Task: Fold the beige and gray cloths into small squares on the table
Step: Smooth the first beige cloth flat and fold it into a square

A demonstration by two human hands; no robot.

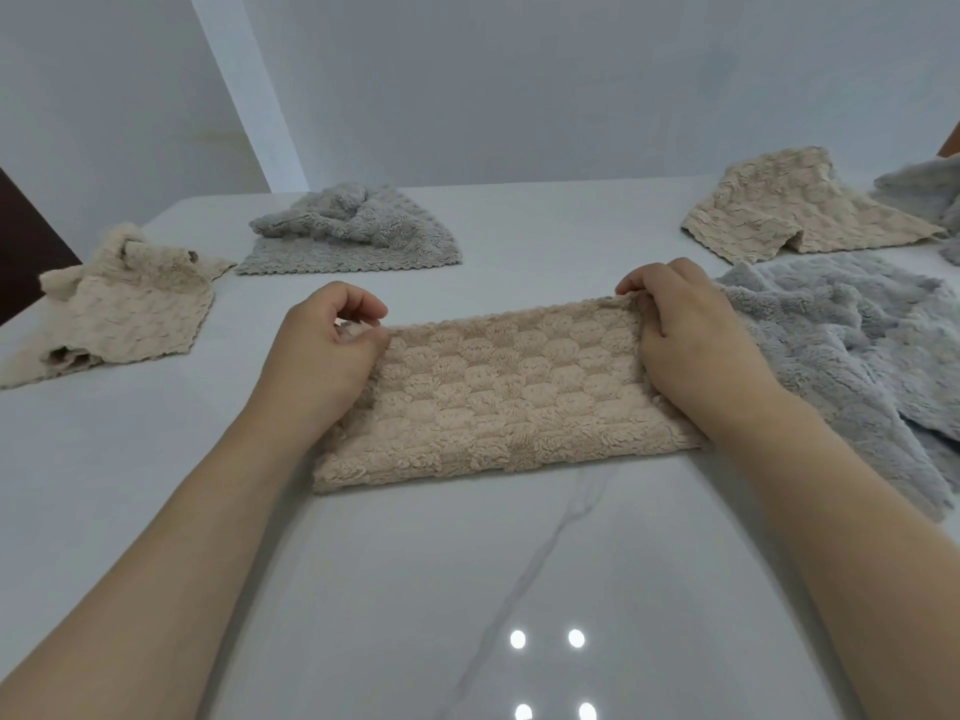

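Note:
A beige fluffy cloth (pixel 509 397) lies folded in half as a long rectangle in the middle of the white table (pixel 467 589). My left hand (pixel 327 350) pinches its far left corner, with the heel of the hand on the cloth's left end. My right hand (pixel 685 335) pinches the far right corner in the same way. A loose gray cloth (pixel 852 356) lies crumpled just right of my right hand, partly under the beige cloth's end.
A crumpled beige cloth (pixel 124 304) lies at the left, a bunched gray cloth (pixel 353 231) at the far left-centre, another beige cloth (pixel 800 210) at the far right, and a gray one (pixel 930 194) at the right edge. A white wall stands behind the table.

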